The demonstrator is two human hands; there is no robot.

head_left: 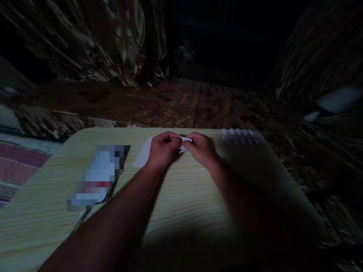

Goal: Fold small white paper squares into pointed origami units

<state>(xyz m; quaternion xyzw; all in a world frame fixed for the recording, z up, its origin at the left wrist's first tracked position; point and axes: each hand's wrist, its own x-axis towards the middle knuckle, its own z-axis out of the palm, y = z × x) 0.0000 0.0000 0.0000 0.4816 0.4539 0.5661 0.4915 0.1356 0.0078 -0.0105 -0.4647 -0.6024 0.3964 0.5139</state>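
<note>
My left hand (163, 149) and my right hand (202, 148) meet near the far edge of a pale wooden table (184, 211). Both pinch a small white piece of paper (185, 144) between their fingertips. A flat white sheet of paper (143, 153) lies on the table just left of my left hand. A row of small folded white paper pieces (241, 136) sits at the table's far right edge, a little beyond my right hand.
A blurred flat object with a dark border (98, 177) lies on the table's left part. Beyond the table is a dark patterned carpet (170, 104) and draped patterned fabric (93, 41). A striped cloth (17, 162) lies at the left. The room is very dim.
</note>
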